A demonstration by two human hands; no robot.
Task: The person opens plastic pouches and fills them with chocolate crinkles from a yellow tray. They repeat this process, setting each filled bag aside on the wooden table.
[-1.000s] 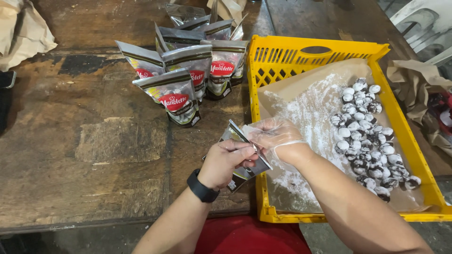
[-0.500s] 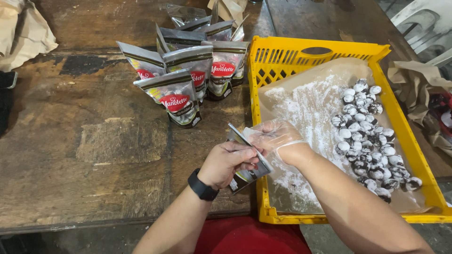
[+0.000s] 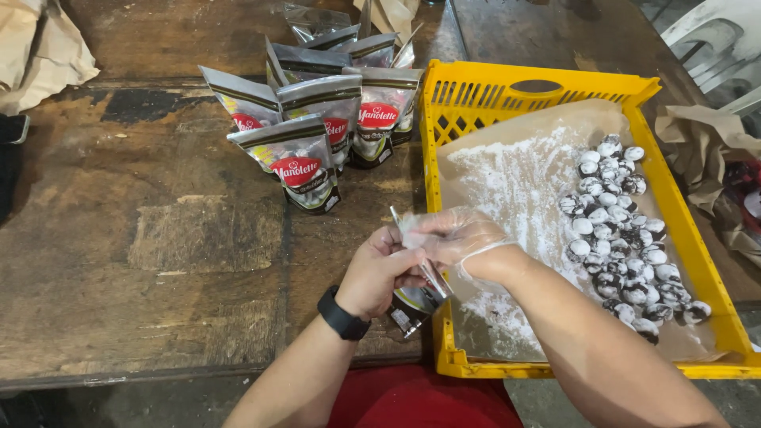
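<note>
I see a cluster of filled pouches standing on the worn wooden table, just left of a yellow crate. Powdered cookies lie on sugar-dusted paper inside it, crumpled brown paper at far left.

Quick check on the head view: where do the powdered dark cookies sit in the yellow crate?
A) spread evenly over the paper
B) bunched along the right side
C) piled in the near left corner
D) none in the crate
B: the cookies cluster along the right side of the yellow crate, leaving the powder-dusted paper on the left bare.
</note>
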